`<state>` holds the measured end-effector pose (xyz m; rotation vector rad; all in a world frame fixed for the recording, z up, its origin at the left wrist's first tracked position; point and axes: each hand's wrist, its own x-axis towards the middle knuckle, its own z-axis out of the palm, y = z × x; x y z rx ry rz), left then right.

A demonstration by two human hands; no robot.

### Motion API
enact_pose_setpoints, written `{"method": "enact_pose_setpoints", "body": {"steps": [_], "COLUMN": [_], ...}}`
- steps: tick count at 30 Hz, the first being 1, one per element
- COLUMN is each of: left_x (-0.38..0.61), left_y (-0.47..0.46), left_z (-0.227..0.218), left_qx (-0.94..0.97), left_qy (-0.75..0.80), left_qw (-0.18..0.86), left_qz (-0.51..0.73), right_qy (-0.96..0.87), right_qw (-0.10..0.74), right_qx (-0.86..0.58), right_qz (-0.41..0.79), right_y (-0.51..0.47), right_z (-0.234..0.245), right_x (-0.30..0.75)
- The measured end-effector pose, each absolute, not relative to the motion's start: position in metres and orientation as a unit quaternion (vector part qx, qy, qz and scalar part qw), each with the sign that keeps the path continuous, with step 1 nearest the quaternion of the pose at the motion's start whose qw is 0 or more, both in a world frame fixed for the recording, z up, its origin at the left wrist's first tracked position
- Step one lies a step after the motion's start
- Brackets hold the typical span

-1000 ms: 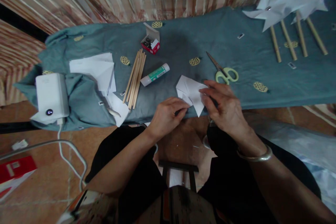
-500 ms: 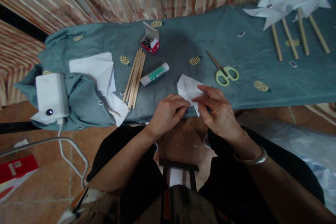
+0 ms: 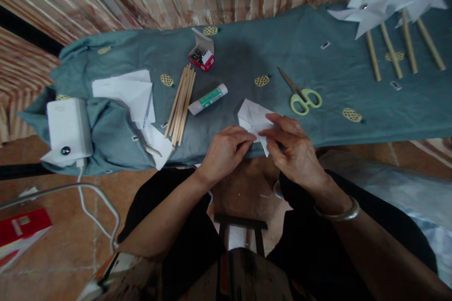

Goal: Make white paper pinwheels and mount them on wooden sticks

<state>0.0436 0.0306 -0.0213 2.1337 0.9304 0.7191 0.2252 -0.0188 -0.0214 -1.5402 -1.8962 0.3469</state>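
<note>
A white paper pinwheel [image 3: 252, 114], partly folded, lies at the table's near edge between my hands. My left hand [image 3: 228, 153] pinches its lower left part, thumb and forefinger pressed together near the middle. On the right side, my right hand [image 3: 291, 148] grips the paper with its fingertips, and the fingers cover part of it. Just beyond lies a glue stick [image 3: 208, 99], to the left of the paper. Green-handled scissors [image 3: 300, 96] rest to the right, blades pointing away from me.
Several wooden sticks [image 3: 181, 106] lie left of the glue stick, below an open box of metal pins [image 3: 202, 54]. Cut paper [image 3: 132, 94] and a white device [image 3: 69, 127] with a cable occupy the left end. Finished pinwheels [image 3: 377, 4] on sticks lie at the far right.
</note>
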Motion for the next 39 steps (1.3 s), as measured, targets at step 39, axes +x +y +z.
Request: {"method": "enact_pose_setpoints", "body": {"steps": [39], "left_x": [0.043], "left_y": [0.026], "left_z": [-0.023], "left_qx": [0.84], "left_qy": [0.363], "left_qw": [0.31], "left_qz": [0.258], "right_qy": [-0.734], "right_qw": [0.283], "right_qx": [-0.596], "right_qz": [0.16], "right_y": [-0.023], "right_z": [-0.029], "right_x": [0.214]}}
